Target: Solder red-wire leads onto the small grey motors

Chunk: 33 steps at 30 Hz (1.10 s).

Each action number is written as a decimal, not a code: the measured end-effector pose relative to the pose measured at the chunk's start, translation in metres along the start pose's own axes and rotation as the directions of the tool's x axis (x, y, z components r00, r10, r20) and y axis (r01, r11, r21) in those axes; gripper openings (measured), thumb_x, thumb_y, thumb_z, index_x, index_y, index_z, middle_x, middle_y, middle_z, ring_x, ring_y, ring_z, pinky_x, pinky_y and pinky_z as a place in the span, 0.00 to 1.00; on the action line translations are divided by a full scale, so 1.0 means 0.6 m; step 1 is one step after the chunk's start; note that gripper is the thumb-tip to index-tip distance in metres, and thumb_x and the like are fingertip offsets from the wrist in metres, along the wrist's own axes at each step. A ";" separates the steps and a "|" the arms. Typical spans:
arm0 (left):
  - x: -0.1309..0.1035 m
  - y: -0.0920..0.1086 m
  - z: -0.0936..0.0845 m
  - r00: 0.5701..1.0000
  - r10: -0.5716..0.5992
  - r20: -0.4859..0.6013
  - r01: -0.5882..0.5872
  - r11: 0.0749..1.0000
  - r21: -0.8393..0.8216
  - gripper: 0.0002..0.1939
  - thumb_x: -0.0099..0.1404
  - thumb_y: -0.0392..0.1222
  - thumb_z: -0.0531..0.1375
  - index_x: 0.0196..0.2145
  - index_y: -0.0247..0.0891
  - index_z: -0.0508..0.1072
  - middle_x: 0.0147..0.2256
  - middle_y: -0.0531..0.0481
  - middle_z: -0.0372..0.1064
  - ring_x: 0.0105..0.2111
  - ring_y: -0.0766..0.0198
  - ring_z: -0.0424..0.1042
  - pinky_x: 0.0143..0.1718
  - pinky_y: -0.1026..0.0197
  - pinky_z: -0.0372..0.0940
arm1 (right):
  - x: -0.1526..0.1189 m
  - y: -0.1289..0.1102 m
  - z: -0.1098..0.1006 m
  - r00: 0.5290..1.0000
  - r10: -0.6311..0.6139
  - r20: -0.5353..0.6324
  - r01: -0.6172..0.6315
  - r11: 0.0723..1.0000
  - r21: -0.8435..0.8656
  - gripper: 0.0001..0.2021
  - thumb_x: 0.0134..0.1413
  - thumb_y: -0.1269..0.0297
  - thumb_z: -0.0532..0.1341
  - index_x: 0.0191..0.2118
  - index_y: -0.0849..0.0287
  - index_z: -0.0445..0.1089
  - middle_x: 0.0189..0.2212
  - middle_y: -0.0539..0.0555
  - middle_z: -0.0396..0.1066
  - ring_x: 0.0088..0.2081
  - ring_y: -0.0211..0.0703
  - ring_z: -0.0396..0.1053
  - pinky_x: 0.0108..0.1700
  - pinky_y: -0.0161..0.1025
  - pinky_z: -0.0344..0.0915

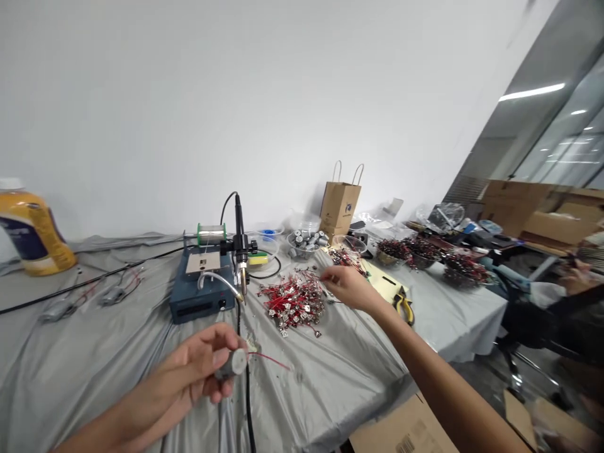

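A small grey cylindrical motor (233, 363) with a red wire sticking out to the right is held in the fingers of my left hand (202, 365), low at centre left. My right hand (346, 286) reaches to the right edge of a pile of red wires with small metal parts (292, 301). Its fingers are bent together, and what they hold, if anything, is too small to make out. Left of the pile stands a blue soldering station (201, 302) with a solder spool (211, 234) and an upright soldering iron (240, 233).
Behind lie a bowl of grey motors (306, 242) and a paper bag (337, 207). Yellow-handled pliers (404, 306) rest right of my right hand. Bowls of dark and red wires (394, 250) stand further right. A yellow bottle (35, 233) and two wired motors (59, 308) are at left.
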<state>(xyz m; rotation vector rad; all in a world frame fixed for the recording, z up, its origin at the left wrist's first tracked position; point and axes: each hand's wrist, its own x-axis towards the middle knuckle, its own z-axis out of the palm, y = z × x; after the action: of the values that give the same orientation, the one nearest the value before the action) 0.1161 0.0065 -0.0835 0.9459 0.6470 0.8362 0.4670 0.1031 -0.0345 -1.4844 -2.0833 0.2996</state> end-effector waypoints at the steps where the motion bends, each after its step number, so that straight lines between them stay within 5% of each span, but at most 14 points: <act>1: 0.000 -0.001 -0.002 1.000 0.006 -0.020 -0.006 1.000 -0.019 0.06 0.65 0.45 0.66 0.38 0.42 0.76 0.39 0.52 0.69 0.28 0.72 0.70 0.27 0.69 0.68 | -0.022 0.010 -0.007 0.999 0.028 0.019 -0.027 0.996 -0.080 0.09 0.52 0.71 0.59 0.35 0.60 0.78 0.33 0.55 0.77 0.32 0.40 0.71 0.36 0.35 0.62; 5: 0.007 -0.008 -0.013 0.996 -0.011 -0.090 0.003 0.996 -0.090 0.09 0.62 0.46 0.68 0.37 0.41 0.77 0.35 0.53 0.70 0.25 0.73 0.69 0.26 0.72 0.68 | -0.089 0.043 -0.009 0.992 0.121 0.046 -0.101 0.942 -0.321 0.12 0.54 0.73 0.58 0.39 0.61 0.78 0.41 0.60 0.77 0.39 0.48 0.72 0.40 0.39 0.61; 10: 0.012 -0.015 -0.016 0.989 -0.031 -0.148 0.015 0.994 -0.106 0.14 0.55 0.45 0.73 0.37 0.39 0.78 0.33 0.53 0.70 0.25 0.72 0.72 0.25 0.72 0.71 | -0.106 0.052 0.019 0.988 0.137 0.076 -0.092 0.899 -0.427 0.12 0.60 0.68 0.56 0.39 0.60 0.78 0.40 0.60 0.75 0.36 0.47 0.73 0.38 0.37 0.61; 17: 0.010 -0.008 -0.018 0.995 -0.009 -0.102 0.000 0.996 -0.086 0.13 0.57 0.44 0.72 0.36 0.38 0.77 0.32 0.53 0.69 0.24 0.72 0.72 0.22 0.73 0.70 | -0.105 0.031 -0.011 0.998 0.062 -0.031 -0.068 0.945 -0.320 0.15 0.67 0.62 0.53 0.45 0.58 0.76 0.44 0.57 0.76 0.41 0.44 0.73 0.41 0.36 0.66; 24: 0.010 -0.014 -0.028 0.999 -0.003 -0.036 0.002 0.999 -0.036 0.09 0.62 0.44 0.69 0.38 0.40 0.77 0.35 0.54 0.68 0.26 0.73 0.72 0.26 0.73 0.71 | -0.151 0.001 0.001 0.981 -0.130 0.141 0.153 0.975 -0.162 0.09 0.61 0.63 0.61 0.43 0.56 0.78 0.43 0.55 0.76 0.32 0.36 0.71 0.38 0.34 0.67; 26: 0.009 -0.013 -0.029 0.999 -0.014 -0.040 0.013 1.000 -0.022 0.09 0.62 0.44 0.69 0.38 0.40 0.77 0.36 0.54 0.68 0.26 0.73 0.72 0.27 0.72 0.72 | -0.164 0.002 -0.002 0.981 -0.181 0.070 0.187 0.976 -0.107 0.10 0.63 0.63 0.60 0.45 0.57 0.77 0.45 0.57 0.75 0.33 0.37 0.71 0.38 0.35 0.67; 29: 0.006 -0.012 -0.031 0.998 -0.028 -0.061 0.026 0.999 -0.029 0.11 0.59 0.45 0.71 0.37 0.40 0.77 0.35 0.54 0.68 0.25 0.73 0.71 0.26 0.72 0.71 | -0.169 0.019 -0.013 0.995 -0.093 -0.025 0.090 0.990 -0.107 0.11 0.65 0.64 0.56 0.45 0.59 0.75 0.42 0.57 0.75 0.36 0.38 0.71 0.37 0.34 0.67; 33: 0.001 -0.008 -0.031 0.999 -0.048 -0.023 0.047 0.998 -0.041 0.18 0.55 0.43 0.74 0.42 0.41 0.78 0.34 0.53 0.69 0.29 0.70 0.73 0.30 0.71 0.73 | -0.164 0.050 -0.009 0.997 -0.030 0.065 0.040 0.987 -0.155 0.10 0.61 0.67 0.60 0.44 0.57 0.77 0.41 0.56 0.75 0.38 0.41 0.72 0.40 0.36 0.68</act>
<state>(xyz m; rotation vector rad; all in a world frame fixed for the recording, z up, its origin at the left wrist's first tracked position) 0.1035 0.0131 -0.0960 0.8820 0.6686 0.8165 0.5166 0.0223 -0.0749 -1.5438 -2.2239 0.1745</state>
